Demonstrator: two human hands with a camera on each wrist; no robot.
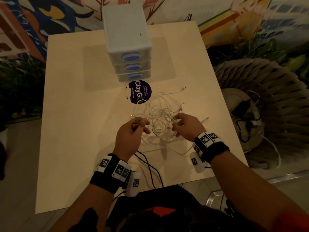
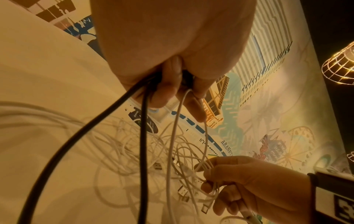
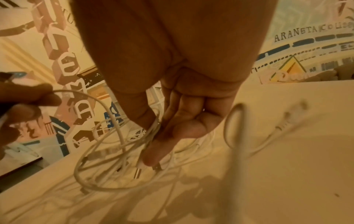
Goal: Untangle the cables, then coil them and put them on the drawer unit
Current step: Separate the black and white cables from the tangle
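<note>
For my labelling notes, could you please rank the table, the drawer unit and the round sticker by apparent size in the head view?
1. Square cream table
2. White three-drawer plastic unit
3. Round dark-blue sticker

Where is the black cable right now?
In the head view, the black cable runs from the left hand, which grips its plug end, down across the table's near edge, left of the white cable tangle.
</note>
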